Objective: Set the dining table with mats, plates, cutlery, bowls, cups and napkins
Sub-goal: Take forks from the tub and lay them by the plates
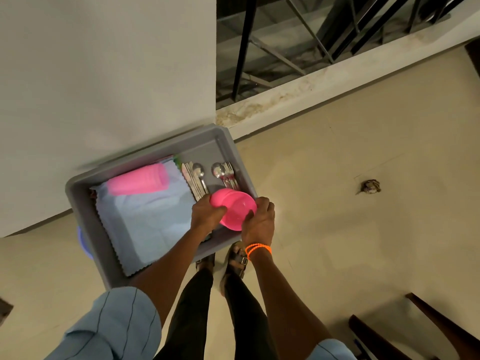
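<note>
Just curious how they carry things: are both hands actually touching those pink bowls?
Touching. The head view shows the left hand gripping the left rim of the pink bowls, and the right hand curling its fingers over the right rim, above the grey bin.

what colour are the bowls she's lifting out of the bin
Bright pink bowls, clearest in the head view, held over the grey bin.

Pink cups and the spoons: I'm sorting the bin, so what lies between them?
In the head view, a bundle of knives lies between the pink cups and the spoons, over the blue cloth's edge.
</note>
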